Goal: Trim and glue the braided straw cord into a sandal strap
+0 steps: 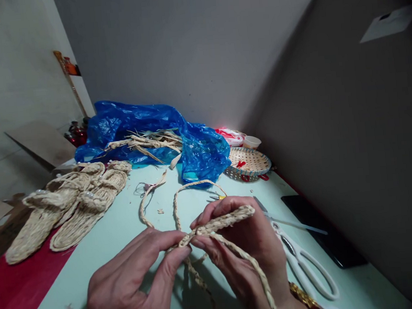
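Note:
Between my two hands is a braided straw cord (229, 219), folded back on itself into a narrow flat strip at one end. My left hand (134, 281) pinches the folded bend between thumb and index finger. Just to the right, my right hand (251, 256) grips the doubled strip, its tip sticking out past the fingers. One length of the braid hangs down over my right palm, and another drops below my hands. More of the cord loops across the table behind them. The fingers partly cover the spot where the strands meet.
Woven straw slippers (84, 208) lie at the left on red cloth. A blue plastic bag (205, 149) with loose straw (150, 142) sits behind. At right are a round woven basket (250, 160), white-handled scissors (301, 256) and a black phone-like slab (324, 230).

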Action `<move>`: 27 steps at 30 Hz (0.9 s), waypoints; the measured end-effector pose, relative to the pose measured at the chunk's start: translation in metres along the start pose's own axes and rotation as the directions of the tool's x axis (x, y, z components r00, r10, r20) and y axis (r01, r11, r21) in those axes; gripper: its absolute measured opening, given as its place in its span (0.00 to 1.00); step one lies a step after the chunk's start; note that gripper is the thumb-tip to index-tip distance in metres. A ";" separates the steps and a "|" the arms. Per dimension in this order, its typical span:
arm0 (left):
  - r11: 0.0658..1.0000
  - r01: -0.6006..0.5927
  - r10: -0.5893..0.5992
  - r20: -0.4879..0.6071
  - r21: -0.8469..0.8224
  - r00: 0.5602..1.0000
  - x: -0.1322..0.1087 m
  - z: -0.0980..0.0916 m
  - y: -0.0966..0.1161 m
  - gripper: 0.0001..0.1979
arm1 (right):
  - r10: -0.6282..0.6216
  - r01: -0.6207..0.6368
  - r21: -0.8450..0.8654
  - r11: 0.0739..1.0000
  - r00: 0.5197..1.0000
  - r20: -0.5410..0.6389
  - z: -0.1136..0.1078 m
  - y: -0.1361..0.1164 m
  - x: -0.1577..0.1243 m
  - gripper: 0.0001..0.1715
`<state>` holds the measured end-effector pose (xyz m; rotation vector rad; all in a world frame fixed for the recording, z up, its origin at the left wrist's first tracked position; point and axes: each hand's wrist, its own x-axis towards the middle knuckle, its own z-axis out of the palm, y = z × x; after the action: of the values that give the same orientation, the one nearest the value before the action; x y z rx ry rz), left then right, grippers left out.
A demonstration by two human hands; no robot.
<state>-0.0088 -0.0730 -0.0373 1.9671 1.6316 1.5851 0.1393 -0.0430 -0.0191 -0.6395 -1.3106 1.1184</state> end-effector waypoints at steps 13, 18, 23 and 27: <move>0.994 -0.091 0.082 0.123 0.066 0.989 0.014 -0.007 -0.003 0.04 | -0.004 0.005 0.063 0.998 1.000 -0.010 -0.002 0.004 0.004 0.17; 0.989 -0.080 0.056 0.189 0.126 0.980 0.013 -0.004 -0.010 0.26 | 0.017 -0.021 -0.055 0.998 0.997 -0.074 -0.012 -0.005 0.016 0.14; 0.994 -0.039 0.021 0.176 0.100 0.984 0.010 -0.002 -0.007 0.16 | 0.078 -0.085 -0.083 0.993 0.994 -0.083 -0.019 -0.013 0.020 0.15; 0.998 -0.066 0.062 0.131 0.020 0.989 0.009 -0.001 -0.003 0.05 | 0.079 -0.081 -0.058 0.995 0.996 -0.040 -0.016 -0.012 0.016 0.14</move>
<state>-0.0123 -0.0647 -0.0331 2.1067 1.5599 1.4302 0.1565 -0.0299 -0.0055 -0.7598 -1.2997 1.1299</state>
